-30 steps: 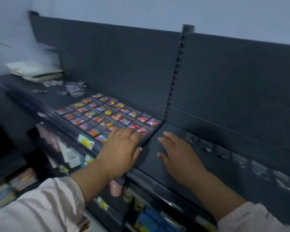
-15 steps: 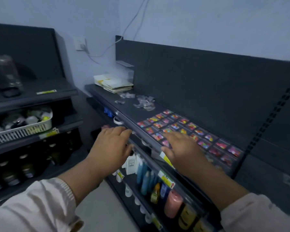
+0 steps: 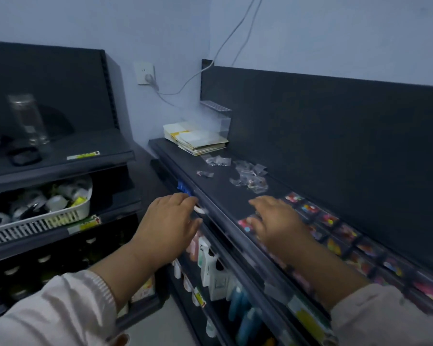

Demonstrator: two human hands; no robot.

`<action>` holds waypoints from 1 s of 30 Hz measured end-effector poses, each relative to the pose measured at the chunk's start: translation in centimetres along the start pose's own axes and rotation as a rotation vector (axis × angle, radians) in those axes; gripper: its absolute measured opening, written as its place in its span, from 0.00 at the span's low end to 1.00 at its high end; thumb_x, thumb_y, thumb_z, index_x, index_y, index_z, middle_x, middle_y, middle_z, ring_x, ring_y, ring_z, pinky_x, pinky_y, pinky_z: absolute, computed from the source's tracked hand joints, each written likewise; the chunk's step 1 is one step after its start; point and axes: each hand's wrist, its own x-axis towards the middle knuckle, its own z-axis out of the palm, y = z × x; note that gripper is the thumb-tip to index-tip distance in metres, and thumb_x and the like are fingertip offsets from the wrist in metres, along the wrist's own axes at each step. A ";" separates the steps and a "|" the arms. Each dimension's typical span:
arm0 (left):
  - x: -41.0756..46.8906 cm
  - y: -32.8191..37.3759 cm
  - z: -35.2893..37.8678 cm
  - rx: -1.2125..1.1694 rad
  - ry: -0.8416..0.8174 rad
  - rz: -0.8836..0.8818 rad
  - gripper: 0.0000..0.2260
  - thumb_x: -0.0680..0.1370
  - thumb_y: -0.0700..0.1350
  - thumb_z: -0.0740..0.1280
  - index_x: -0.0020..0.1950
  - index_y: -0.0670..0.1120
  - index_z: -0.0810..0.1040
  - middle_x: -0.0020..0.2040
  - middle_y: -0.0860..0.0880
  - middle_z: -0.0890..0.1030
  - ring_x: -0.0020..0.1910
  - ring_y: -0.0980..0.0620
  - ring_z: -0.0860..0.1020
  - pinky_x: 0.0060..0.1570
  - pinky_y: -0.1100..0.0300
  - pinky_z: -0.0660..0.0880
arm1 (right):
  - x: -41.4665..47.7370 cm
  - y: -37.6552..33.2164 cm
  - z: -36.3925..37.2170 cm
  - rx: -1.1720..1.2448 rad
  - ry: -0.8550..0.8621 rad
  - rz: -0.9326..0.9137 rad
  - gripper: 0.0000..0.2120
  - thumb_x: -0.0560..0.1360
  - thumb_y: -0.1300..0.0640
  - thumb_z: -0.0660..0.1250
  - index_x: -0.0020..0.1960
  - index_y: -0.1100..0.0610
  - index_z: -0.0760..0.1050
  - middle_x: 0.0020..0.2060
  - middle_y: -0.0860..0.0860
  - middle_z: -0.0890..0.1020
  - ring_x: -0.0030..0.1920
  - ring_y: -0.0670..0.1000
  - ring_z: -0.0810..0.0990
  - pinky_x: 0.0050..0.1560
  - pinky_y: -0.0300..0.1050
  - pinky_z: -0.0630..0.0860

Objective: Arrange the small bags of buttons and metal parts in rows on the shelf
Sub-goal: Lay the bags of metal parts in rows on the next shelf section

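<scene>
Left hand (image 3: 169, 221) held flat and empty, fingers extended, beside the shelf (image 3: 225, 196) front edge, right hand (image 3: 276, 221) spread flat over rowed button bags (image 3: 310, 209), clear bags of metal parts (image 3: 248, 176) seen heaped further along.

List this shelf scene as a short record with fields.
left hand: open, relaxed, at the front edge of the dark grey metal shelf, holding nothing
right hand: open, flat over the end of the rows nearest the loose pile
arranged: small clear bags of coloured buttons, in rows on the shelf
unsorted: loose clear plastic bags of small parts, piled beyond the hands
far end: stack of yellow and white cards
</scene>
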 end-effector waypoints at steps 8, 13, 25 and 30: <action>11.4 -4.1 5.0 -0.015 -0.029 -0.045 0.21 0.78 0.55 0.60 0.68 0.47 0.70 0.63 0.49 0.75 0.61 0.48 0.74 0.62 0.54 0.69 | 11.9 5.4 3.7 -0.027 0.013 0.041 0.21 0.76 0.50 0.64 0.67 0.55 0.70 0.63 0.52 0.74 0.62 0.54 0.71 0.60 0.46 0.69; 16.5 -6.9 8.5 -0.069 -0.080 -0.043 0.21 0.77 0.53 0.63 0.69 0.48 0.69 0.60 0.48 0.77 0.57 0.48 0.75 0.59 0.54 0.70 | 17.0 6.3 6.6 -0.027 -0.037 0.091 0.16 0.75 0.50 0.65 0.60 0.54 0.75 0.57 0.52 0.76 0.59 0.54 0.72 0.58 0.45 0.70; 28.1 -14.5 16.8 -0.119 -0.242 0.235 0.14 0.75 0.48 0.65 0.59 0.48 0.76 0.54 0.49 0.77 0.54 0.46 0.75 0.54 0.55 0.71 | 24.4 4.8 13.0 -0.107 -0.031 0.358 0.12 0.74 0.49 0.64 0.55 0.54 0.75 0.54 0.50 0.76 0.56 0.53 0.71 0.58 0.48 0.69; 30.7 -16.2 20.1 -0.142 -0.314 0.362 0.08 0.73 0.47 0.66 0.50 0.47 0.78 0.48 0.49 0.78 0.49 0.45 0.77 0.48 0.54 0.73 | 25.4 4.4 14.4 -0.143 -0.044 0.478 0.08 0.75 0.52 0.63 0.51 0.55 0.73 0.54 0.51 0.75 0.56 0.53 0.72 0.56 0.45 0.67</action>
